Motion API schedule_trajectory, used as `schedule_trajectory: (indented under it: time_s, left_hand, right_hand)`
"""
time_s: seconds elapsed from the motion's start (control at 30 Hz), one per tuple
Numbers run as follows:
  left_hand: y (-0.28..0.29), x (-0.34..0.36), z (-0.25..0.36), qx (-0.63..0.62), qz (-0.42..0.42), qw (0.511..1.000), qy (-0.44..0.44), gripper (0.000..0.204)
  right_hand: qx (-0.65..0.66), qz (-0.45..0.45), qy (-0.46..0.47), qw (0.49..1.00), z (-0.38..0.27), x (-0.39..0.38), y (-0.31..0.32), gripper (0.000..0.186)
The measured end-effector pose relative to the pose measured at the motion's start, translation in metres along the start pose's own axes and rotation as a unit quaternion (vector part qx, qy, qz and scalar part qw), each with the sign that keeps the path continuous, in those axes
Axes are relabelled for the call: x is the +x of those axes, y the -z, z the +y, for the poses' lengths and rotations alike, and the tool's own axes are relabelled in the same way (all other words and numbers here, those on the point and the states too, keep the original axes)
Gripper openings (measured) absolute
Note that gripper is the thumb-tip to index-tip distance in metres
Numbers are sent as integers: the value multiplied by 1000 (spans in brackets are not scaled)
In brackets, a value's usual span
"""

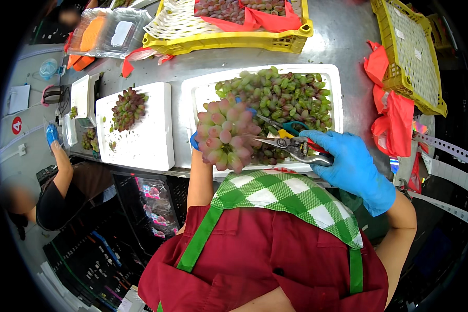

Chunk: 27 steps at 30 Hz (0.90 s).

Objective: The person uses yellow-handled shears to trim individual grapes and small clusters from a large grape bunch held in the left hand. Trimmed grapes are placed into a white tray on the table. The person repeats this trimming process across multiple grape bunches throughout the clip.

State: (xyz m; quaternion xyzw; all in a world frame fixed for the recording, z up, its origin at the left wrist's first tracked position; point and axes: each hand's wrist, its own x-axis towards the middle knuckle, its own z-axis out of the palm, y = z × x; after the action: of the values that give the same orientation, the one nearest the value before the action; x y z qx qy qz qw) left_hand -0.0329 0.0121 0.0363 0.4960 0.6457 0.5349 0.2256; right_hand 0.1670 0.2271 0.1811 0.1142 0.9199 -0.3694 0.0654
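A large bunch of pink-green grapes [226, 132] hangs in front of me, held by my left hand [194, 140]. That hand is gloved in blue and mostly hidden behind the fruit; only bits of its fingers show. In my blue-gloved right hand [351, 169] is a pair of snips [299, 150] with red and black handles. Their blades point left and reach the right side of the bunch. Beneath both hands, a white foam tray [334, 83] holds a heap of loose green and reddish grapes [291, 96]. Scissors with teal handles [295, 127] appear just behind the snips, over the heap.
A white board [158, 135] to the left carries a darker grape bunch [129, 108]. Yellow crates [229, 40] stand at the back and far right, with red wrapping [392, 130] beside the right one. Clear plastic boxes [112, 34] sit back left. Another person's gloved hand [52, 134] is at far left.
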Motion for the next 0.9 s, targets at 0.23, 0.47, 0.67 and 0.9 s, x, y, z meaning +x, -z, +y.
schedule_trajectory:
  time_s: [0.23,0.47,0.67,0.9]
  left_hand:
    - [1,1,4,72,-54,994,-64,57]
    - [0,7,5,90,-65,990,-84,57]
    - [-2,11,-3,184,-92,971,-119,57]
    - [-8,8,-4,152,-71,981,-92,51]
  right_hand:
    - [-37,-18,20,999,2,7,-2,59]
    - [-11,-26,3,1000,5,11,-6,58]
    - [11,-18,10,1000,16,16,-18,52]
    - [30,24,17,999,22,13,-34,45]
